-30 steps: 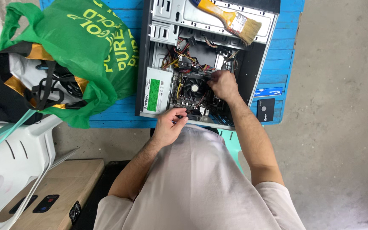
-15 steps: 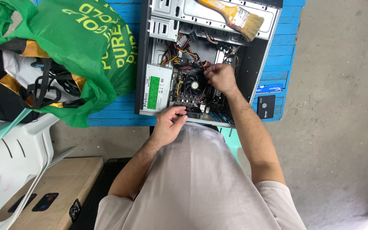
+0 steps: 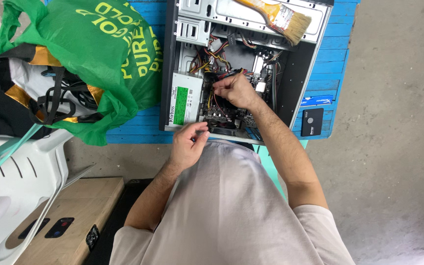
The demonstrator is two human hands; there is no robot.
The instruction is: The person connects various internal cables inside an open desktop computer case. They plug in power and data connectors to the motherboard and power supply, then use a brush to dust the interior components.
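Computer case [image 3: 251, 64]: an open desktop tower lying on its side on the blue table [image 3: 330, 73], open side facing up, directly in front of the person.
Right hand [image 3: 234, 91]: reaches deep into the middle of the case, fingers pinched together among the red, yellow and black cables [image 3: 217, 61] above the motherboard [image 3: 222, 115]; it looks clenched on a cable or connector, but exactly what it grips cannot be told.
Left hand [image 3: 188, 145]: at the near edge of the case, just below the power supply [image 3: 186, 103], thumb and fingertips drawn together; whether they pinch something small cannot be told.
Power supply: a grey box with a green label, set in the near left corner of the case, just beside the motherboard.
Paintbrush [image 3: 280, 17]: 1 wide brush with an orange handle and pale bristles, resting across the far rim of the case, well apart from both hands.
Small black drive [image 3: 312, 121]: flat on the table, just right of the case.
Blue memory stick [image 3: 317, 100]: lies on the table just above the drive.
Green bag [image 3: 99, 54]: a large plastic bag on the table's left part, touching the left wall of the case.
White plastic chair [image 3: 11, 196]: lower left, on the floor.
Wooden board [image 3: 69, 221]: beside the chair, with 2 dark flat items on it.
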